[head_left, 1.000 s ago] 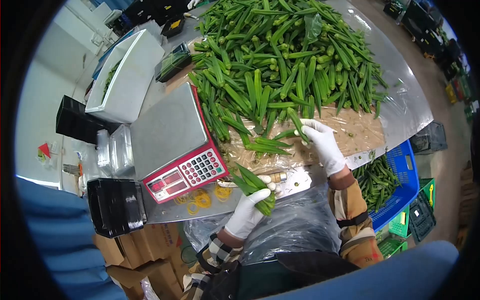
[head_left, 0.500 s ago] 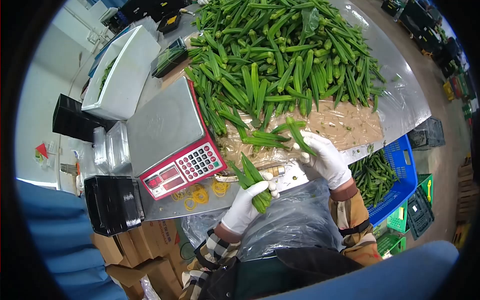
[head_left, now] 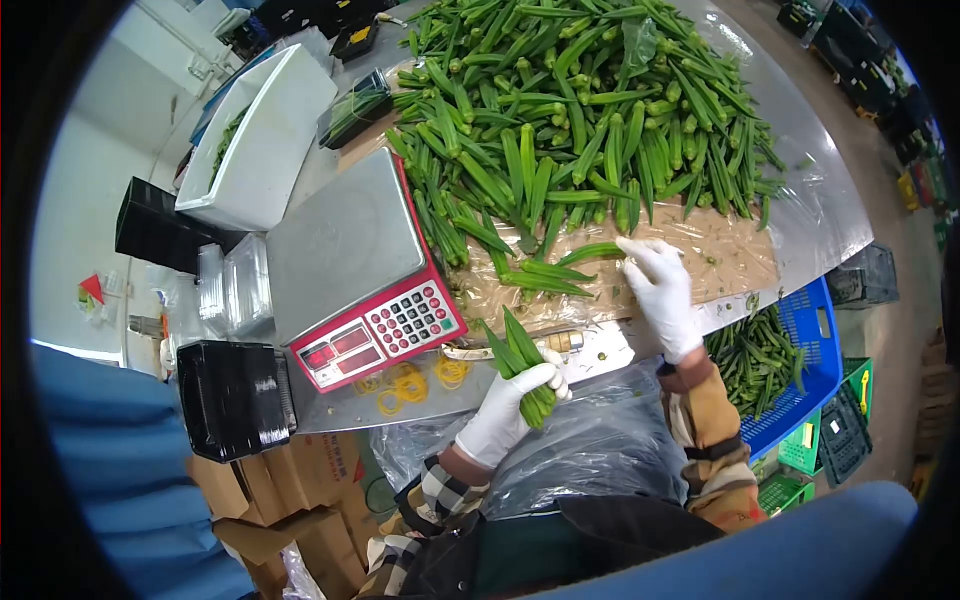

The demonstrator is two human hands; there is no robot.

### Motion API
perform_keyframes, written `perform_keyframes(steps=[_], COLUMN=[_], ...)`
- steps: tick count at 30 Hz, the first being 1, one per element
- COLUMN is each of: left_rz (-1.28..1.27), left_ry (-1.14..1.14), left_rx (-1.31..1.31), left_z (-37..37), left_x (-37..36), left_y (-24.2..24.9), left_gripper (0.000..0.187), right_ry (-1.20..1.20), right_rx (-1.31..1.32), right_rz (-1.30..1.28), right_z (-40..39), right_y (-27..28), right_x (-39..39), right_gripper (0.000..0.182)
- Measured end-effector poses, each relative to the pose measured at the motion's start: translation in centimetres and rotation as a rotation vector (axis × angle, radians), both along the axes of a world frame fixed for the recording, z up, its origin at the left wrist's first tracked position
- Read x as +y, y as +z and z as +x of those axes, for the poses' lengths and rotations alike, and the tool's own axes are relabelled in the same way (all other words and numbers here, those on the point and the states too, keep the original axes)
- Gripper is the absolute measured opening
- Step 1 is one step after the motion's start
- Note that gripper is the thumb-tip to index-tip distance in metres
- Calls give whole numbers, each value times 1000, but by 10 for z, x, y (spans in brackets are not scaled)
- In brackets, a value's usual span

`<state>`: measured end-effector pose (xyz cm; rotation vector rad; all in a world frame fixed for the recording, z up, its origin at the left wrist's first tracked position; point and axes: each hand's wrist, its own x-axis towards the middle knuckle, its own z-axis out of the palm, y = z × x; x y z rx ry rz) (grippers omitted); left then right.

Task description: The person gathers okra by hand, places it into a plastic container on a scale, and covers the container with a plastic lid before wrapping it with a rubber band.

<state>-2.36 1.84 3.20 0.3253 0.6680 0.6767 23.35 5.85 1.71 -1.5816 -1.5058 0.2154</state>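
Left hand grip closed around ridged, tapered okra bundle; right hand (white-gloved) lies open, fingers touching loose pod.

White gloves cover the left hand and right hand. The left hand grips a green okra bunch; the right touches a green okra pod. Beyond lies the green okra pile. Left of the left hand: yellow rubber bands and a red-fronted scale with a grey platter. A blue crate sits right of the right hand. Sleeves are plaid.
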Motion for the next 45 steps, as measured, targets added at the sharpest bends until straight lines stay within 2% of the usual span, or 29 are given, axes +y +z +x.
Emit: perform_keyframes(steps=[1, 4, 6, 8, 11, 14, 21, 25, 28, 29, 30, 32, 33, 34, 38, 39, 40, 45], left_rz=[8, -8, -36, -65, -111, -100, -59, -70, -51, -41, -27, 2, 24, 20, 0, -7, -9, 41], left_ry=[-4, 15, 40, 57, 70, 32, 31, 38, 6, -5, 9, 36, 21, 37, 78, 81, 92, 156], left_rx=[6, 26, 36, 36, 21, 5, 48, 17, 47, 74, 77, 90, 48, 57, 94, 104, 104, 77], left_z=[-2, -10, -13, -13, -4, 3, -3, -3, -3, -4, -3, 5, 4, 4, -2, -4, -5, 0], left_x=[-1, -6, -6, -6, -4, -2, -2, -2, -2, -2, -2, 0, 0, 0, 0, 0, 0, 6], left_y=[-2, -8, -9, -11, -16, -11, -14, -17, -20, -21, -14, 6, 2, -3, -9, -9, -10, -9], left_gripper=[18, 19, 19, 20, 18, 18, 19, 19, 25, 28, 32, 40, 47, 46, 42, 41, 40, 35], right_ry=[-40, -48, -98, -105, -33, -19, 150, 265, 301, 246, 290, 219, 312, 347, 317, 303, 287, 199], right_rx=[-144, -309, -114, 301, 633, 689, 1281, 1627, 1750, 1679, 1525, 1115, 1079, 1113, 1307, 1246, 1293, 1006], right_rz=[-39, -198, -197, -367, -466, -472, -407, -405, -450, -513, -577, -716, -684, -695, -612, -582, -528, -531], right_z=[-4, 6, 13, 28, 35, 30, 24, 14, 5, -1, -5, -31, -39, -44, -41, -29, -18, 6], right_y=[-4, -15, -12, -12, 16, 30, 4, 19, 17, 18, 20, 33, 26, 24, 41, 48, 54, 48], right_x=[12, 24, 14, -3, -26, -39, -49, -52, -56, -57, -59, -61, -63, -64, -68, -71, -75, -83], right_gripper=[28, 25, 19, 18, 20, 21, 28, 31, 34, 33, 29, 25, 26, 28, 28, 28, 28, 27])
